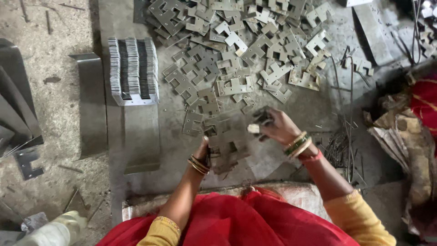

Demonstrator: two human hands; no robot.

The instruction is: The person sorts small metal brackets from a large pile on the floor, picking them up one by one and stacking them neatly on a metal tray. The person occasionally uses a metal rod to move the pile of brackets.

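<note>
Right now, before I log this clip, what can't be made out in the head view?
- Left hand: the fingers are hidden behind the stack of plates it grips, so the hold is unclear.
- Right hand: motion blur smears the fingers and the small piece at them; its kind is unreadable.
- White object, bottom left: cut off by the frame edge.
- Plate pile: cropped by the top edge.

head view, steeply down, close

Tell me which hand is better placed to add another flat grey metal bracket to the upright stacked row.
Left, probably. The left hand lies on the flat grey metal brackets, on the side of the upright stacked row of brackets. The right hand is farther away, already gripping a piece.
</note>
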